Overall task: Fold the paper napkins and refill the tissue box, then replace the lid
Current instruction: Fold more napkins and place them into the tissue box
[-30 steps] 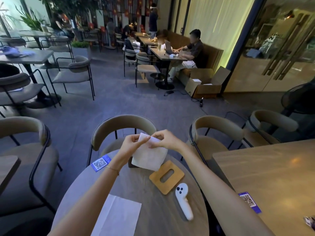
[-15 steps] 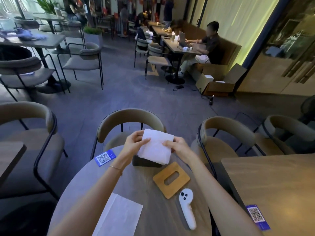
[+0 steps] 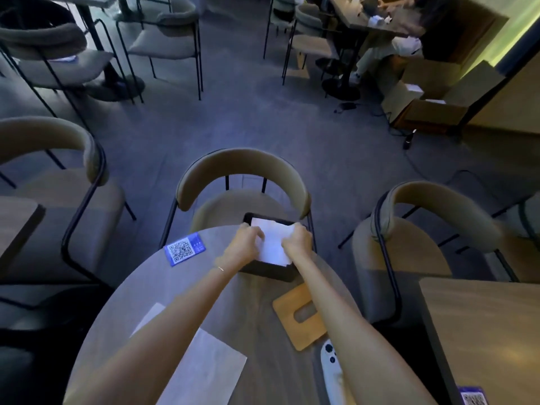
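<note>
A folded white napkin lies across the open top of a black tissue box at the far edge of the round table. My left hand grips the napkin's left side and my right hand grips its right side, both over the box. The wooden lid with an oval slot lies flat on the table, nearer to me and right of the box. A flat unfolded napkin rests near the table's front, partly hidden under my left forearm.
A white handheld controller lies beside the lid by my right forearm. A blue QR card sits left of the box. A beige chair stands just beyond the table; a second wooden table is at the right.
Both hands have lowered the folded napkin from mid-air down onto the open box. The camera has tilted downward and the scene looks darker.
</note>
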### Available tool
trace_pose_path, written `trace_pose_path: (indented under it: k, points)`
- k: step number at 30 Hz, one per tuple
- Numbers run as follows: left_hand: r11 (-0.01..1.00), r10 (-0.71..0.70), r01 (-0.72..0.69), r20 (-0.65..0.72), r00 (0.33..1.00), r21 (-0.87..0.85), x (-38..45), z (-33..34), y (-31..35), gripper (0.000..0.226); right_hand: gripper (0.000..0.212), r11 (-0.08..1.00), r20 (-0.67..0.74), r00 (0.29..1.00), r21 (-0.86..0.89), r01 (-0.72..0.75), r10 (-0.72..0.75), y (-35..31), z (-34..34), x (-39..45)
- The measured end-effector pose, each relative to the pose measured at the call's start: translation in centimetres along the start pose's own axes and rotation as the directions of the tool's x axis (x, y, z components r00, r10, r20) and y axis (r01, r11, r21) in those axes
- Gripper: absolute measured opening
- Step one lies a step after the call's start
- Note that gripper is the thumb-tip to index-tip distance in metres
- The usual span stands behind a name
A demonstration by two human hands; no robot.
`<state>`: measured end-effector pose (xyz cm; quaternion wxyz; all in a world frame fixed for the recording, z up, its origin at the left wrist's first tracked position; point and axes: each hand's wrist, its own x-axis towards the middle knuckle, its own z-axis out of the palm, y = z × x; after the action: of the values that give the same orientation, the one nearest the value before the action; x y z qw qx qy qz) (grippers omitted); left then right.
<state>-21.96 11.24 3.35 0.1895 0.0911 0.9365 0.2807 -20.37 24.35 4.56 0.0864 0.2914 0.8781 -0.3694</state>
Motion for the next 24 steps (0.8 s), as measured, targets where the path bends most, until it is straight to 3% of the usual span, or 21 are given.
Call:
trace_pose_path:
  k: [5, 10, 13, 15, 17, 20, 22, 24]
  points:
    - [0.934, -0.066, 0.043, 0.054, 0.996, 0.356, 1.1, 1.6, 1.1, 0.039, 0.036, 0.973, 0.048, 0.999, -0.229, 0.009, 0.002, 0.6, 2.1, 0.9]
    - [0.874, -0.144, 0.096, 0.066, 0.987, 0.477, 1.7, 1.8, 2.3, 0.045, 0.034, 0.939, 0.034, 0.999, -0.343, 0.002, 0.011, 0.6, 3.1, 0.9]
    - [0.885, -0.171, 0.131, 0.051, 0.984, 0.447, 1.1, 1.4, 2.7, 0.045, 0.037, 0.931, 0.024, 1.0, -0.366, -0.002, 0.012, 0.3, 2.9, 0.5]
    - [0.921, -0.104, 0.094, 0.006, 0.995, 0.378, 0.6, 1.0, 2.4, 0.042, 0.035, 0.932, 0.009, 1.0, -0.362, -0.013, 0.017, -0.3, 2.4, 0.0]
    - [0.963, 0.023, 0.004, -0.096, 0.995, 0.27, -0.4, 0.5, 1.7, 0.038, 0.036, 0.925, -0.016, 1.0, -0.381, 0.012, -0.019, -1.3, 1.7, -0.8]
    - [0.983, 0.169, -0.134, -0.35, 0.922, 0.124, -3.5, -1.2, 0.1, 0.035, 0.041, 0.895, 0.0, 0.982, -0.41, 0.174, -0.191, -3.6, 0.8, -2.8]
    - [0.996, 0.084, -0.066, -0.456, 0.886, 0.056, -6.5, -2.1, -1.9, 0.046, 0.035, 0.857, 0.036, 0.932, -0.384, 0.345, -0.36, -5.3, 0.8, -4.7]
    - [0.993, -0.12, 0.116, -0.459, 0.88, -0.037, -10.2, -2.0, -4.9, 0.069, 0.026, 0.81, 0.059, 0.86, -0.311, 0.498, -0.507, -6.8, 1.7, -7.0]
